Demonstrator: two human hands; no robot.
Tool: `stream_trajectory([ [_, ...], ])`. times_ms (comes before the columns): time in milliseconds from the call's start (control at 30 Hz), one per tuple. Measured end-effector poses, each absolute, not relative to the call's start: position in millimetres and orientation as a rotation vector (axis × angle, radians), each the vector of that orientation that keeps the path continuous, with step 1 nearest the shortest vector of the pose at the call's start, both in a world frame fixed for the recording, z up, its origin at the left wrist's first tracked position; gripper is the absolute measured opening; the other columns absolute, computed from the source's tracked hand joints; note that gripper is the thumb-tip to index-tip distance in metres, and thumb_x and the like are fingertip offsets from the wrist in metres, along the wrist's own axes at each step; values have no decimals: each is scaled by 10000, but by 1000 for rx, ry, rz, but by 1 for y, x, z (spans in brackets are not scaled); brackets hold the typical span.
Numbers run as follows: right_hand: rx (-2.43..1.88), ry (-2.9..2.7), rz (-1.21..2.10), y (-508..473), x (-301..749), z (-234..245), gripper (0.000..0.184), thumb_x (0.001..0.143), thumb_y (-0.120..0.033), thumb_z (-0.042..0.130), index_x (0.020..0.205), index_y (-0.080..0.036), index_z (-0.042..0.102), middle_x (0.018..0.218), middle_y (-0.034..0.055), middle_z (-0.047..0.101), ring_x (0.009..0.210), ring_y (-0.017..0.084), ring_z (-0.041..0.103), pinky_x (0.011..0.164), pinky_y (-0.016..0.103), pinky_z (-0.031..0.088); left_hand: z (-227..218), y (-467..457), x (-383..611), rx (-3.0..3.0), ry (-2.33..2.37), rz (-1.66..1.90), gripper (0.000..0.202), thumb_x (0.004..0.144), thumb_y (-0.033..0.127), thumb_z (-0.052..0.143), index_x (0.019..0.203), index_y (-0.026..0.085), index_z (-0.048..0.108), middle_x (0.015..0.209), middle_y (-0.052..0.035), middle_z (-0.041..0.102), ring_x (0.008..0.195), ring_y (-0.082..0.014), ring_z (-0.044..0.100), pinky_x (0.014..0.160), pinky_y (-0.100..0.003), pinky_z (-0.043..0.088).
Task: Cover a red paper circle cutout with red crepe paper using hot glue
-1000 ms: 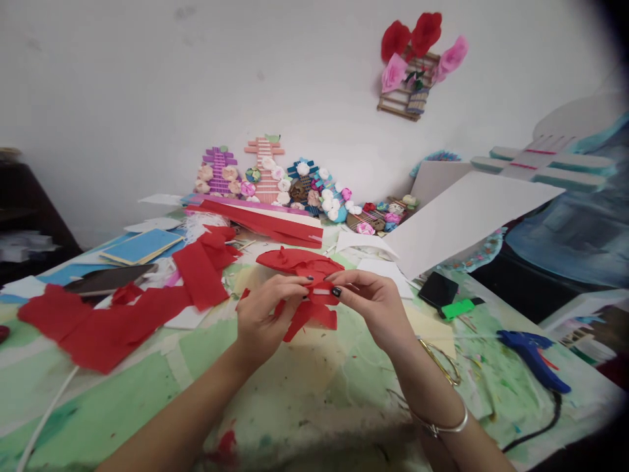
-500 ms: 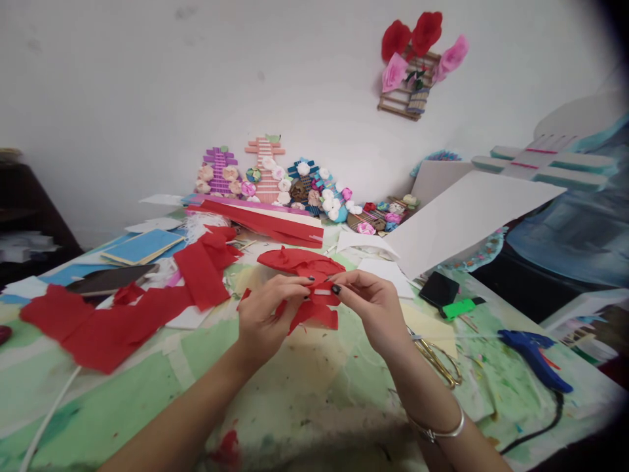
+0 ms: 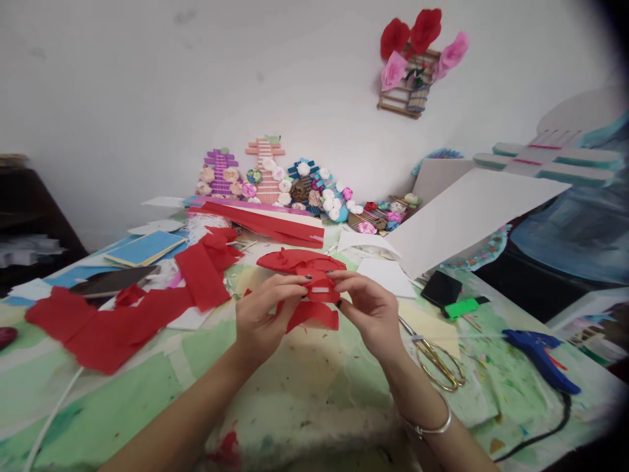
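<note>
In the middle of the view, a red crepe-paper piece is held up over the table, with a small white patch showing through its front. My left hand pinches its left side between thumb and fingers. At the right edge, my right hand has forefinger and thumb above and below the paper, slightly apart, with the edge between them. A loose red flap hangs under the fingers. Part of the piece is hidden behind my left fingers.
Red crepe-paper scraps lie on the left. At right are gold-handled scissors, a blue glue gun with its cord, and a green object. Flower-decorated crafts line the wall; a white board leans at right.
My right thumb and forefinger have spread from a close pinch near the white patch to a wider hold at the paper's right edge. My left hand is nearly still.
</note>
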State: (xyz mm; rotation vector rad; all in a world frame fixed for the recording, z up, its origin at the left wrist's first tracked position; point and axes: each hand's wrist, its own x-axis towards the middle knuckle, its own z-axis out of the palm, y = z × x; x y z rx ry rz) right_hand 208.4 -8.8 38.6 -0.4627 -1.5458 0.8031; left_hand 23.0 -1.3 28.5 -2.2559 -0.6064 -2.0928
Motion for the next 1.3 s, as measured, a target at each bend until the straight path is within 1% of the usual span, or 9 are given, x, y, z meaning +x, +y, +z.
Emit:
stream_trajectory([
  [233, -478, -1562, 673, -5, 205, 34, 209, 818, -61, 638, 864, -246, 723, 1004, 60, 686, 994, 210, 621, 891, 390, 485, 32, -4, 20, -2270, -593, -1962, 265, 797, -22, 600, 913, 183, 721, 965, -69, 734, 873, -158, 684, 797, -260, 543],
  [367, -493, -1558, 649, -4, 205, 31, 178, 825, -90, 646, 858, -245, 727, 989, 66, 680, 981, 216, 620, 874, 397, 492, 32, -3, 20, -2286, -599, -1972, 264, 807, -6, 597, 923, 191, 728, 967, -68, 736, 855, -160, 687, 777, -265, 549],
  [533, -500, -1546, 627, -4, 205, 30, 168, 819, -102, 653, 862, -246, 729, 970, 71, 683, 975, 227, 620, 885, 418, 481, 32, -2, 21, -2278, -611, -1957, 253, 821, 25, 593, 927, 209, 729, 954, -60, 741, 838, -165, 695, 755, -272, 561],
  [767, -501, -1534, 619, -5, 204, 28, 162, 806, -120, 666, 851, -261, 732, 948, 61, 683, 972, 231, 620, 880, 417, 493, 35, -4, 22, -2267, -586, -1913, 241, 818, 35, 602, 923, 216, 724, 941, -57, 744, 834, -165, 698, 744, -272, 568],
  [1100, -498, -1486, 624, -5, 204, 26, 186, 792, -86, 677, 831, -256, 744, 886, 51, 693, 930, 227, 623, 874, 422, 482, 35, -5, 23, -2297, -596, -1885, 222, 806, 20, 616, 897, 196, 716, 933, -70, 738, 825, -160, 688, 739, -267, 558],
  [1300, -508, -1481, 624, -7, 203, 26, 164, 787, -118, 689, 829, -265, 748, 873, 45, 706, 924, 232, 629, 869, 426, 494, 37, -8, 24, -2328, -630, -1937, 198, 817, 51, 618, 887, 207, 718, 896, -55, 736, 803, -161, 686, 722, -272, 557],
])
